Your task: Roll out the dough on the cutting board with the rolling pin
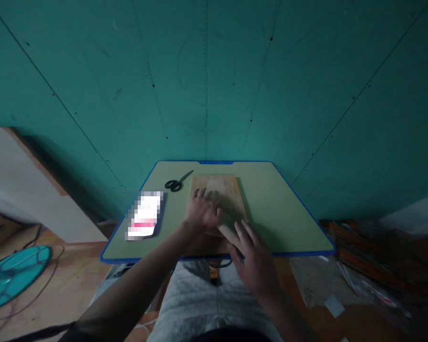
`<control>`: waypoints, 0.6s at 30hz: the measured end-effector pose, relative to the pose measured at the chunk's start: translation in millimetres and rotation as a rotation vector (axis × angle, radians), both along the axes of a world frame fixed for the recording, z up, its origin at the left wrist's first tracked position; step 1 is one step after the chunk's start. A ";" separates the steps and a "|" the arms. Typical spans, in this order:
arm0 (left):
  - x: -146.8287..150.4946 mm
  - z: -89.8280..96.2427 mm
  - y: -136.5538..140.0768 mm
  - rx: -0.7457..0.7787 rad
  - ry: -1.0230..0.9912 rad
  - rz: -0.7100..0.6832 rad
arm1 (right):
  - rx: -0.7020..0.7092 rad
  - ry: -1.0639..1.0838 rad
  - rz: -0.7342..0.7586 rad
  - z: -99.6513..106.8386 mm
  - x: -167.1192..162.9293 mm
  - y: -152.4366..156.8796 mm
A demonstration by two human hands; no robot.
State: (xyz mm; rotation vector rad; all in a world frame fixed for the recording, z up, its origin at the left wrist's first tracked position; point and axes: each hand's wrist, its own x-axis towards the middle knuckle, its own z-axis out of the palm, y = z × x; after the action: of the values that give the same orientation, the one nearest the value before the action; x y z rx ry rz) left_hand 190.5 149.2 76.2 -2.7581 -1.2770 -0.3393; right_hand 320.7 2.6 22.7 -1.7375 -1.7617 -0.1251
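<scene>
A wooden board [228,183] lies near the front middle of the table. Slanting across its near part is a pale rod that looks like a rolling pin [231,236]. My left hand [202,210] lies over the board, palm down with fingers stretched forward, its palm edge against the rod's far end. At the near end, my right hand [253,256] has its fingers along one side of the rod and its thumb on the other. Beneath the rod and left hand a pale curved edge shows; I cannot make out what it belongs to.
The light table [281,204] has a blue rim and stands against a green wall [214,95]. Black-handled scissors [178,183] lie left of the board, and a lit phone-like screen [145,213] lies nearer. A turquoise round thing [17,275] is on the floor at left.
</scene>
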 end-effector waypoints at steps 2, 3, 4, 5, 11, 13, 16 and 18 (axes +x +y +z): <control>8.7 2.0 2.6 -0.008 0.006 -0.013 | 0.004 0.036 -0.007 -0.1 7.5 5.0; 13.2 2.7 3.9 -0.012 0.005 -0.017 | 0.006 0.055 -0.013 0.0 11.0 7.4; 17.6 3.1 5.5 -0.014 0.002 -0.015 | 0.009 0.072 -0.018 0.3 14.3 9.6; 22.1 3.2 7.5 -0.017 0.000 -0.008 | 0.013 0.085 -0.026 0.9 17.3 11.8; 45.6 -0.5 24.3 -0.056 0.017 -0.013 | -0.011 0.121 -0.065 5.4 36.0 26.9; 50.1 -0.8 27.4 -0.076 0.010 0.000 | -0.025 0.138 -0.085 3.9 42.2 32.3; 48.3 0.1 27.5 -0.082 0.028 0.013 | -0.033 0.124 -0.106 1.1 46.1 36.7; 41.0 0.4 27.2 -0.063 0.076 -0.041 | -0.023 0.095 -0.091 1.8 43.0 35.8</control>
State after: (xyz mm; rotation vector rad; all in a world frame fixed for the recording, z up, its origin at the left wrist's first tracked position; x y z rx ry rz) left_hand 231.5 176.4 76.6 -2.8231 -1.2366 -0.1987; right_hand 363.8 38.4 24.6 -1.8112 -1.6225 -0.0604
